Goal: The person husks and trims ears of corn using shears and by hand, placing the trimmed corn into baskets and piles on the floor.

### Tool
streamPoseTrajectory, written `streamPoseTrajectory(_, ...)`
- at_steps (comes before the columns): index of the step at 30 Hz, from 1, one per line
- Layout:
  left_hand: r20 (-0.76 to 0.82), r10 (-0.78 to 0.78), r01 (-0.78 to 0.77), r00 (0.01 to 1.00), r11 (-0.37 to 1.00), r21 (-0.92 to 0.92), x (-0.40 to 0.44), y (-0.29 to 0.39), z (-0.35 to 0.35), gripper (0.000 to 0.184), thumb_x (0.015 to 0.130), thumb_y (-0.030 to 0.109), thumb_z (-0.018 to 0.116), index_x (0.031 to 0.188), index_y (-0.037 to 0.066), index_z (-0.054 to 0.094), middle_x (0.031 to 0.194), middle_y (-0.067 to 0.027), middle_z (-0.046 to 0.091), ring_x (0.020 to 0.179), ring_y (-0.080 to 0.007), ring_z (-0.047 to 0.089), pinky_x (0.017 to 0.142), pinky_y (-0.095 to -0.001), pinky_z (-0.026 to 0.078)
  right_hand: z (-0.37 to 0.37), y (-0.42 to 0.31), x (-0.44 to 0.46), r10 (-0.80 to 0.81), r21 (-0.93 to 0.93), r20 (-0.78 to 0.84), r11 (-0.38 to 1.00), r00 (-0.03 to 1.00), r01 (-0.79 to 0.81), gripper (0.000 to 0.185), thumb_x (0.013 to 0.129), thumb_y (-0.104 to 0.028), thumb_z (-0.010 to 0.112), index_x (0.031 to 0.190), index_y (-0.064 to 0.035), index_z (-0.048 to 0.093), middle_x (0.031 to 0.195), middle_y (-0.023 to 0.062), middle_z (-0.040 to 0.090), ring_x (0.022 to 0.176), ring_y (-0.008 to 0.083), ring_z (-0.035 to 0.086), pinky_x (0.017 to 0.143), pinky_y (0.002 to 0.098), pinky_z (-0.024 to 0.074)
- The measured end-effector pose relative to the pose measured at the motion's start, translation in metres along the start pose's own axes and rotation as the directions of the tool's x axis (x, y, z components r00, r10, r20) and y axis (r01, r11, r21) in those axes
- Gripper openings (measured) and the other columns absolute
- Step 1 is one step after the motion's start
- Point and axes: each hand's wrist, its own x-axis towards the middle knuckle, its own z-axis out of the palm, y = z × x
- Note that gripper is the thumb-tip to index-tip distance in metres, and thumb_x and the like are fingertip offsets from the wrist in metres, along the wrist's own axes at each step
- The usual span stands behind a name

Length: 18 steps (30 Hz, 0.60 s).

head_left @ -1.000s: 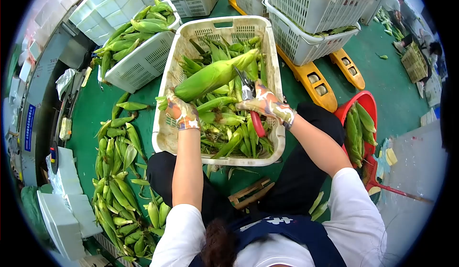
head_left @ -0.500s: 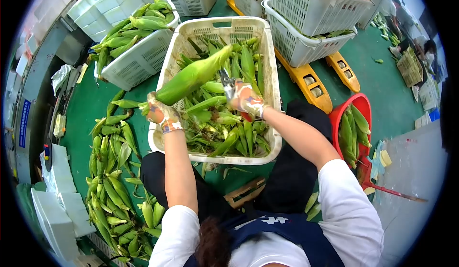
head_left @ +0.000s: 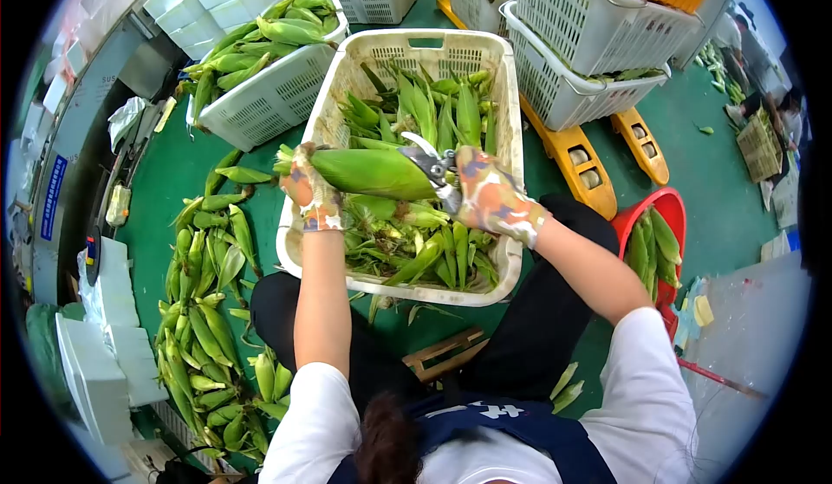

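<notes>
My left hand [head_left: 311,188], in a patterned glove, is closed round the stalk end of a green ear of corn [head_left: 373,173] held level over the crate. In my right hand [head_left: 492,191], gloved alike, is a pair of pruning shears [head_left: 439,168]. Their blades are apart, with the tip end of the ear between them. Beneath both hands stands a white plastic crate [head_left: 299,146] with husk-covered corn and loose husks [head_left: 414,215] in it.
A corn pile [head_left: 204,328] lies on the green floor at left. A red bucket [head_left: 673,215] with corn stands at right. White crates [head_left: 555,85] sit on a yellow pallet jack [head_left: 582,172]. A fuller corn crate [head_left: 260,103] is at back left. Other people work at far right.
The ear has swung from slanting upward to level, and its tip now lies between the shear blades. My right hand has moved slightly right; the view has shifted a little.
</notes>
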Motion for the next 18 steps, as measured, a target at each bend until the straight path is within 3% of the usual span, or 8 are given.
streamPoseTrajectory(3, 0.071, 0.032, -0.035, 0.997, 0.999, 0.029, -0.006, 0.012, 0.012, 0.026, 0.080, 0.021, 0.053, 0.090, -0.002, 0.057, 0.072, -0.0144, 0.060, 0.060, -0.0254, 0.057, 0.056, -0.0343, 0.047, 0.020, 0.002, 0.010, 0.216, 0.100, 0.217, 0.965, 0.952, -0.241, 0.039, 0.064, -0.012, 0.060, 0.093, 0.0061, 0.042, 0.074, 0.0188, 0.054, 0.063, 0.0346, 0.056, 0.059, 0.0383, 0.0449)
streamPoseTrajectory(7, 0.046, -0.228, 0.233, 0.972, 0.958, -0.170, -0.010, 0.019, 0.017, 0.024, 0.081, 0.021, 0.053, 0.090, -0.001, 0.055, 0.072, -0.0144, 0.057, 0.062, -0.0268, 0.055, 0.060, -0.0366, 0.048, 0.053, 0.034, 0.003, -0.203, 0.217, -0.124, 0.950, 0.971, 0.226, 0.052, 0.071, -0.025, 0.060, 0.103, 0.0109, 0.041, 0.073, 0.0204, 0.056, 0.066, 0.0319, 0.057, 0.058, 0.0361, 0.0466)
streamPoseTrajectory(9, 0.193, -0.368, 0.405, 0.910, 0.888, -0.217, 0.007, -0.001, 0.003, 0.029, 0.082, 0.026, 0.053, 0.095, 0.000, 0.052, 0.075, -0.0145, 0.056, 0.066, -0.0284, 0.055, 0.064, -0.0397, 0.048, 0.008, -0.022, 0.005, 0.223, 0.132, 0.149, 0.961, 0.963, -0.243, 0.055, 0.071, -0.033, 0.063, 0.103, 0.0074, 0.044, 0.081, 0.0202, 0.057, 0.070, 0.0313, 0.057, 0.064, 0.0358, 0.0475)
streamPoseTrajectory(10, 0.229, -0.554, 0.594, 0.800, 0.785, -0.175, 0.014, -0.003, -0.001, 0.036, 0.083, 0.031, 0.050, 0.104, 0.002, 0.050, 0.090, -0.0168, 0.058, 0.080, -0.0311, 0.057, 0.072, -0.0424, 0.048, 0.027, -0.010, -0.003, 0.110, 0.164, 0.040, 0.980, 0.993, -0.115, 0.058, 0.068, -0.036, 0.068, 0.104, 0.0030, 0.046, 0.085, 0.0186, 0.057, 0.074, 0.0287, 0.059, 0.065, 0.0354, 0.0481)
streamPoseTrajectory(11, 0.386, -0.602, 0.700, 0.699, 0.687, -0.196, -0.011, 0.017, 0.002, 0.039, 0.084, 0.032, 0.045, 0.109, 0.003, 0.051, 0.104, -0.0175, 0.057, 0.094, -0.0313, 0.055, 0.080, -0.0420, 0.047, 0.013, -0.027, 0.000, 0.243, 0.580, -0.076, 0.800, 0.967, -0.155, 0.053, 0.067, -0.025, 0.072, 0.106, -0.0005, 0.046, 0.088, 0.0160, 0.059, 0.074, 0.0236, 0.060, 0.060, 0.0301, 0.0496)
streamPoseTrajectory(13, 0.417, -0.717, 0.810, 0.558, 0.580, -0.087, -0.005, -0.046, -0.019, 0.040, 0.085, 0.031, 0.042, 0.114, 0.005, 0.050, 0.114, -0.0157, 0.054, 0.104, -0.0305, 0.052, 0.087, -0.0435, 0.044, 0.018, -0.011, 0.012, 0.339, 0.808, -0.093, 0.576, 0.936, -0.128, 0.051, 0.076, -0.030, 0.064, 0.116, -0.0052, 0.045, 0.101, 0.0176, 0.057, 0.096, 0.0242, 0.053, 0.085, 0.0342, 0.0380)
streamPoseTrajectory(15, 0.370, -0.726, 0.803, 0.580, 0.435, -0.407, -0.038, -0.058, -0.008, 0.038, 0.084, 0.034, 0.047, 0.106, 0.004, 0.052, 0.107, -0.0142, 0.055, 0.096, -0.0309, 0.054, 0.080, -0.0441, 0.046, 0.002, 0.016, 0.037, 0.403, 0.941, -0.151, 0.338, 0.902, 0.006, 0.044, 0.083, -0.030, 0.057, 0.117, -0.0050, 0.046, 0.109, 0.0195, 0.055, 0.106, 0.0246, 0.050, 0.095, 0.0356, 0.0343)
streamPoseTrajectory(18, 0.018, -0.484, 0.482, 0.875, 0.864, -0.144, -0.023, -0.086, -0.035, 0.038, 0.083, 0.033, 0.053, 0.105, 0.003, 0.053, 0.100, -0.0153, 0.056, 0.087, -0.0282, 0.057, 0.069, -0.0379, 0.049, -0.029, 0.019, 0.055, 0.535, 0.875, -0.365, 0.476, 0.762, 0.084, 0.035, 0.078, -0.020, 0.062, 0.104, -0.0007, 0.051, 0.096, 0.0144, 0.058, 0.086, 0.0198, 0.057, 0.078, 0.0300, 0.0454)
